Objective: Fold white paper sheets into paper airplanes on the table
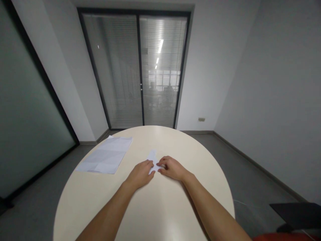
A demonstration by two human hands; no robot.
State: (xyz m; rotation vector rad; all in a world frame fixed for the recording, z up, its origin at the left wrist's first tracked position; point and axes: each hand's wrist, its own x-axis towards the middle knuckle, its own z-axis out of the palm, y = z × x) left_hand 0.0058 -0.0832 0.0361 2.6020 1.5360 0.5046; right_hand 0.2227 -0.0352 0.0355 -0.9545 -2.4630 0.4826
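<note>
Two bare hands meet over a small folded piece of white paper (152, 156) lying near the middle of a round, cream-coloured table (160, 214). Left hand (140, 172): palm down, fingers straight and close together, fingertips resting on the near left part of the paper. Right hand (173, 168): fingers bent and drawn narrow, tips touching the paper's near right edge, thumb tucked low beside them. Whether this hand nips a flap or only presses on it cannot be told. The two hands almost touch, and the paper's pointed far end projects beyond them, flat on the tabletop. A loose stack of creased white sheets (106, 155) lies well apart at the far left rim of the table, one corner just past the edge. Background: a dark-framed double glass door (136, 70) with slatted blinds, plain grey walls, a wall socket (201, 119) low down — and a dark flat object (296, 212) at the lower right, too cropped to identify.
</note>
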